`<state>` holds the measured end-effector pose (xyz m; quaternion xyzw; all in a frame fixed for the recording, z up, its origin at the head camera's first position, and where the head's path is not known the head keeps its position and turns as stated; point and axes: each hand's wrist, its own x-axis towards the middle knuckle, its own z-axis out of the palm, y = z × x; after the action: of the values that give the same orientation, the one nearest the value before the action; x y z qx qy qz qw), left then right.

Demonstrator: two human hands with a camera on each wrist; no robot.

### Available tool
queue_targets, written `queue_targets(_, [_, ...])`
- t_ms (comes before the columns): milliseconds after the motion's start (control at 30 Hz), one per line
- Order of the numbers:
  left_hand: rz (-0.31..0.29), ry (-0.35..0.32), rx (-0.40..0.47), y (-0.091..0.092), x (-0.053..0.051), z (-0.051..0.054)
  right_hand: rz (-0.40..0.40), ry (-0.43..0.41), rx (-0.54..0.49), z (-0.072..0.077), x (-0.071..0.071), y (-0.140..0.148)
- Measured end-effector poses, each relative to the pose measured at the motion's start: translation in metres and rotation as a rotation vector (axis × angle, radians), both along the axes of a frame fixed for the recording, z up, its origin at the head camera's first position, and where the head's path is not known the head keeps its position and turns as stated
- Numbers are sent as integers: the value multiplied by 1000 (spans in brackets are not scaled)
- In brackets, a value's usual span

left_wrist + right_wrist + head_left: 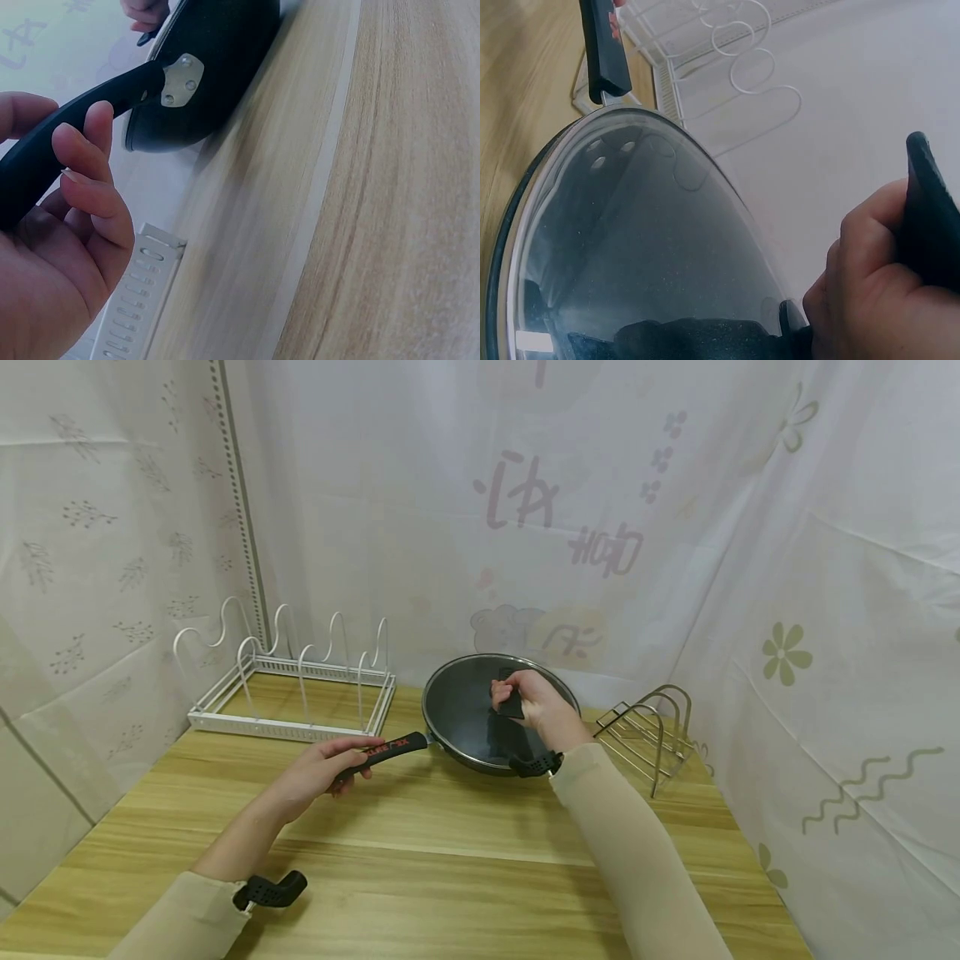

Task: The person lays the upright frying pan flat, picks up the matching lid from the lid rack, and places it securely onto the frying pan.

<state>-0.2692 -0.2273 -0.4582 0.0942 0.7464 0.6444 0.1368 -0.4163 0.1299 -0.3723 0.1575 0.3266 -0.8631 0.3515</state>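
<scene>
A dark frying pan [217,67] sits toward the back of the wooden table, covered by a glass lid [465,710] with a metal rim. My left hand [322,772] grips the pan's black handle [397,747], which bears red lettering; in the left wrist view the fingers curl round it from below. On the lid, my right hand [536,697] holds the black knob [512,704], its fingers wrapped about it. The right wrist view shows the lid lying on the pan's rim, with the right hand [877,285] at its lower right.
A white wire rack [292,727] with curved dividers stands left of the pan on the wooden table [420,877]. A small metal rack [648,739] stands close on the right. Patterned white curtains [375,527] hang behind and at both sides.
</scene>
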Motion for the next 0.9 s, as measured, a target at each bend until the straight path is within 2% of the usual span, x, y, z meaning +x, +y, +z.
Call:
queue_targets(600, [-2, 7, -9, 0, 1, 0, -21, 4, 2, -5, 1, 1])
queue_targets(767, [2, 7, -9, 0, 1, 0, -45, 49, 25, -7, 4, 1])
queue_targets(900, [5, 10, -12, 0, 1, 0, -70, 85, 1, -13, 6, -2])
